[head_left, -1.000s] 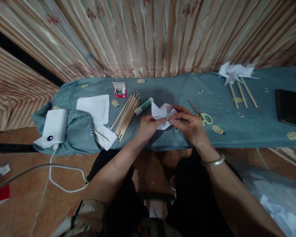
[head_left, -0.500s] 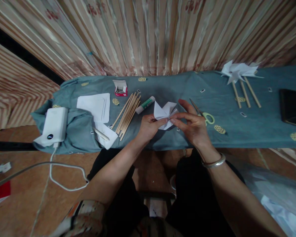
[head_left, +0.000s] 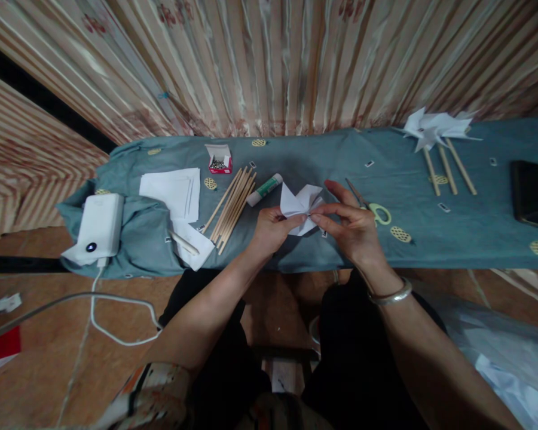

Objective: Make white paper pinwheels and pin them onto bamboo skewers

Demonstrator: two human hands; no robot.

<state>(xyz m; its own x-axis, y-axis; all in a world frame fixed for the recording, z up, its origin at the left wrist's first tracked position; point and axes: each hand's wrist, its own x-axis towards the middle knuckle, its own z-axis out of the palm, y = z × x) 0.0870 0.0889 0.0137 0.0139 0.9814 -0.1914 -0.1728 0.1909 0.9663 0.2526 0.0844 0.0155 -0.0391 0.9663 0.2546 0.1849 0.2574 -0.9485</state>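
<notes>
A white paper pinwheel with folded blades is between my hands, over the front part of the table. My left hand is closed on its lower left side, thumb lying across the paper. At the pinwheel's middle, the thumb and index finger of my right hand pinch, with the other fingers curled loosely away. A tiny dark spot shows at their tips, too small to make out. Just left of the pinwheel lies a glue stick. Scissors with pale green handles lie behind my right hand, partly covered by it.
Left of my hands are wooden sticks, an open box of small metal pins, white paper sheets and a white power bank with a cable. Finished pinwheels on sticks and a dark device lie at right.
</notes>
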